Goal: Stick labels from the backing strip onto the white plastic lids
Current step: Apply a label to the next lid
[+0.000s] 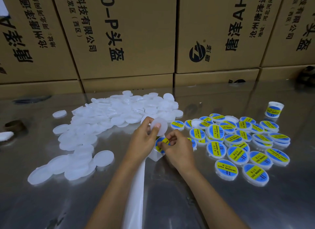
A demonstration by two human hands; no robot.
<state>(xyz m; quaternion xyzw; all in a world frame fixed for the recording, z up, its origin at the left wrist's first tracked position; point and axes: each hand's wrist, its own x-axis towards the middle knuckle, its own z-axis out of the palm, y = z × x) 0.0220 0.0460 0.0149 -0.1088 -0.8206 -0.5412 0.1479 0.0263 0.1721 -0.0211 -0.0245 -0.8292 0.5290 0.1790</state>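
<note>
My left hand point(144, 140) holds a plain white plastic lid point(161, 126) upright between thumb and fingers. Just below it, my right hand point(177, 147) pinches a round blue and yellow label point(161, 143) at the end of the white backing strip point(136, 191), which runs down toward me between my forearms. A heap of unlabelled white lids point(105, 119) lies to the left. Several labelled lids point(238, 143) lie spread out to the right.
The work surface is a shiny metal table point(221, 203). A roll of labels point(273, 109) stands at the far right. Stacked cardboard boxes point(129, 34) wall off the back. A brown tape core point(14, 125) sits at the left edge.
</note>
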